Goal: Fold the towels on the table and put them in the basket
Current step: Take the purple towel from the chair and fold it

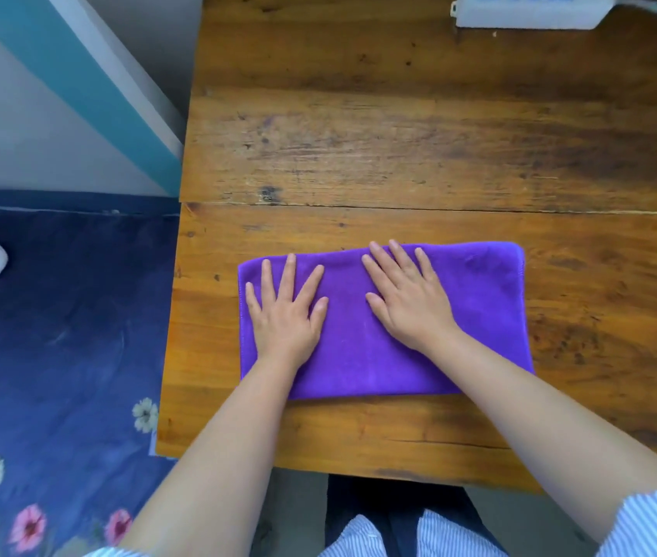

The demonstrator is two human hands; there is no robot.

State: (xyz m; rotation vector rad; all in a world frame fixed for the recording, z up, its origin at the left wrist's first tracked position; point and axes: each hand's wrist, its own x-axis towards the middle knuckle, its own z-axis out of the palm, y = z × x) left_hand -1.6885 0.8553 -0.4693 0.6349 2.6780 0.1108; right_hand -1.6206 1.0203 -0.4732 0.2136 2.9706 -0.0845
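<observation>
Both hands are lying flat with fingers spread, nothing gripped: the left hand (pixel 284 311) is pressing the left part of the soft purple rectangular microfibre towel (pixel 479 315), and the right hand (pixel 409 299) is pressing near its middle, fingertips reaching the far edge. The towel is sitting on the near half of the worn wooden plank table (pixel 399 134), long side running left to right, looking like it's already folded over once. So I'd say we're in the smoothing bit of the fold, flattening the layers before the next crease. Next move probably means pinching one short end and bringing it across to the other, keeping the corners lined up. Further back the table is showing a white power strip (pixel 528 10) at the far edge. No basket showing anywhere, so where the towel goes afterwards I can't tell.
</observation>
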